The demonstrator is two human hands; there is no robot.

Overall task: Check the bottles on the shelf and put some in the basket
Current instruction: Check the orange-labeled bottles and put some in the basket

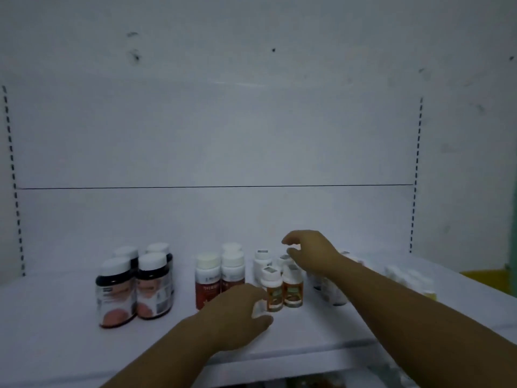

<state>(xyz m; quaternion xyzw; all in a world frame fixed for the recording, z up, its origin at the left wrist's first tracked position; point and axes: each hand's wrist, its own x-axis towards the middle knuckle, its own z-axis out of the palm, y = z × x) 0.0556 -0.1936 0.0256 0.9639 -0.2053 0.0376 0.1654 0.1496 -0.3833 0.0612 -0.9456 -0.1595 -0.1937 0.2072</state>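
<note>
Head view, dim and a bit blurred.

- Landmark: the pair of orange bottles (283, 289), standing upright and touching each other on the white shelf (321, 329).
- Left of the pair: two red-label bottles (219, 278) with pale caps. Well left of it: a cluster of dark bottles (137, 287) with white caps.
- Just behind the pair: small white bottles (263, 261). Right of it: more pale bottles, half hidden by my forearm and too blurred to read.
- My right hand (310, 256) hovers above and behind the pair, fingers spread in a loose claw, thumb and forefinger apart, gripping nothing.
- My left hand (237, 312) sits just left of and in front of the pair, fingers curled. Something whitish shows at the fingertips; I cannot tell whether I am holding it.
- No basket in sight.

Handling, my guess: small plastic pill bottles, light, rigid and smooth-sided. They are packed close, so a nudge could topple the neighbours. Best taken from above by the cap, or pinched round the body below it, and lifted straight up.
</note>
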